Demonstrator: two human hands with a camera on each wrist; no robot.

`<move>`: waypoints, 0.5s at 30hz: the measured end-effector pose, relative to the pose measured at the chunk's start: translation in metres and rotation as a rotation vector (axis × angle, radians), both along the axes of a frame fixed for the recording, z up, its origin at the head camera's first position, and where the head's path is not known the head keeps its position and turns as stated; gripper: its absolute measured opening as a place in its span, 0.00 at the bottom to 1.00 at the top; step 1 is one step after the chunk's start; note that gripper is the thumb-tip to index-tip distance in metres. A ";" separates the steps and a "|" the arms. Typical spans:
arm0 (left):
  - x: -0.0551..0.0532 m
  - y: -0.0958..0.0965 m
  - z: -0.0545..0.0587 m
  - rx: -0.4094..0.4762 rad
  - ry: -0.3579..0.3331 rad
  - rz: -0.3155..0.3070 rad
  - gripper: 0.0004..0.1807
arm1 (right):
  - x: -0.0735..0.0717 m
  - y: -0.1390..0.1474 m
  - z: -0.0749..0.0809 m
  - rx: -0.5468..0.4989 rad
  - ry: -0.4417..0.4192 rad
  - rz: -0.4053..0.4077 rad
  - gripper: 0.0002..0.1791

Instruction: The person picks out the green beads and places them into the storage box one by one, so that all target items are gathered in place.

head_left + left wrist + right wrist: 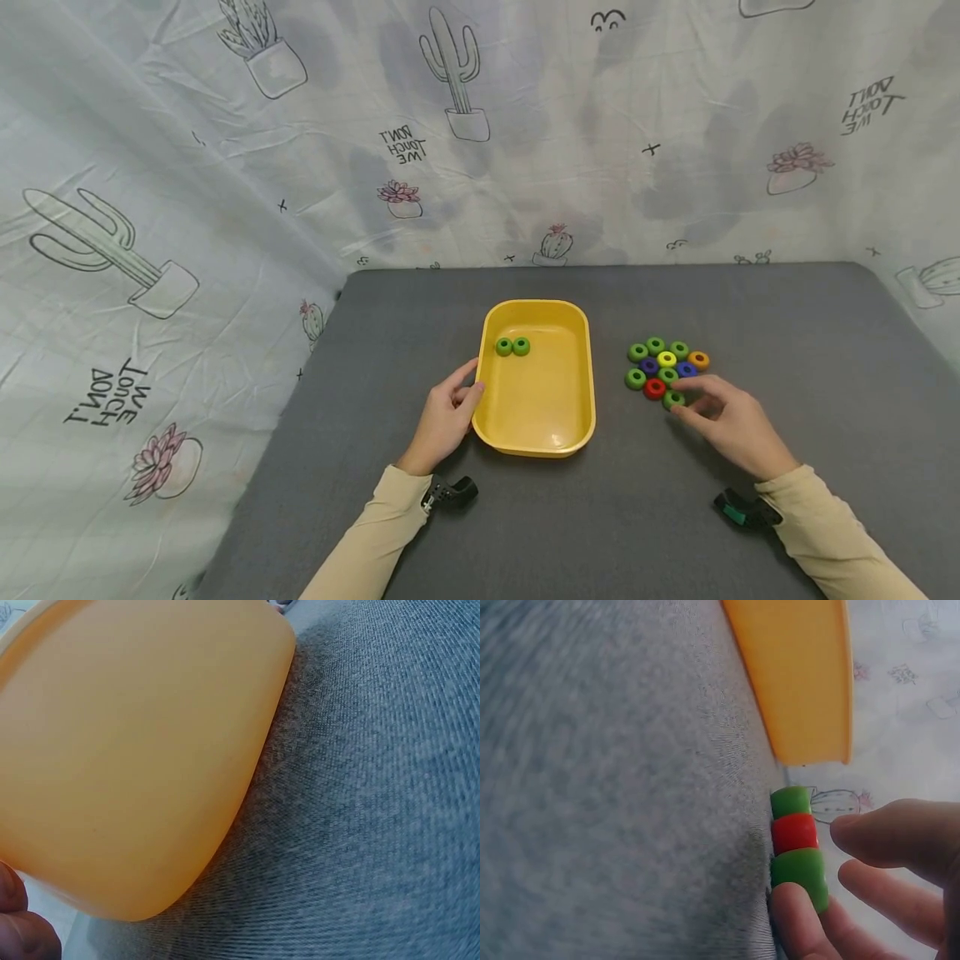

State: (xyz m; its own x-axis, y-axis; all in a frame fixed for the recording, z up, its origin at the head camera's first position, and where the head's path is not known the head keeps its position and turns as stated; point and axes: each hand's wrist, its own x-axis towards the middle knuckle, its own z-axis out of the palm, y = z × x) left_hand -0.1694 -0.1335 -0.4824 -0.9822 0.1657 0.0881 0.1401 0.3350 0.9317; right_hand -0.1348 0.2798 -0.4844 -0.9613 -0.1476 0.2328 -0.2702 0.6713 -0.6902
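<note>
Nearest the camera, two pale sleeves [375, 533] reach in over a grey table [585, 533], each ending above a black wrist strap [450, 492]. The left hand [441, 423] has its grip closed on the left side of a yellow tray [535, 417], thumb at the rim and fingers against the outer wall. The right hand [738, 423] rests its grip loosely parted around the nearest green ring [666, 403], thumb and fingers apart, with nothing clamped; a fingertip overlaps that ring in the right wrist view, but contact is hard to tell.

Just beyond and left of this ring sits a red ring [655, 396], leading a close cluster that lies on the table to the right of the tray: more green rings, two blue rings [647, 372], a yellow ring [667, 367] and, on the right edge, an orange ring [698, 367]. Toward the tray's far end, two green rings [504, 353] lie side by side near its left wall. Behind the table hangs a pale cloth [540, 167] printed with potted cacti.
</note>
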 end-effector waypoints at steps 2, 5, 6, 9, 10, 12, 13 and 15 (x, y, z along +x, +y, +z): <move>0.000 0.001 0.000 -0.004 0.001 0.004 0.26 | 0.000 0.001 -0.001 0.007 0.002 0.001 0.18; 0.000 0.000 -0.001 -0.002 0.000 -0.001 0.27 | -0.001 0.001 -0.003 0.017 0.014 0.007 0.18; 0.000 0.000 -0.001 0.002 0.001 -0.006 0.27 | -0.001 0.001 -0.003 0.023 0.021 0.009 0.18; -0.001 -0.001 -0.001 0.003 0.001 -0.016 0.27 | -0.001 0.000 -0.006 0.044 0.044 0.021 0.18; -0.001 -0.001 0.000 0.004 0.000 -0.020 0.27 | -0.001 0.000 -0.007 0.050 0.049 0.025 0.18; 0.000 -0.002 0.000 0.002 -0.003 -0.022 0.27 | -0.002 -0.001 -0.008 0.056 0.058 0.030 0.17; 0.000 -0.001 0.000 -0.003 -0.006 -0.021 0.27 | -0.002 -0.001 -0.009 0.057 0.061 0.030 0.17; 0.000 -0.001 0.001 0.000 -0.011 -0.019 0.27 | -0.002 -0.001 -0.010 0.055 0.065 0.029 0.17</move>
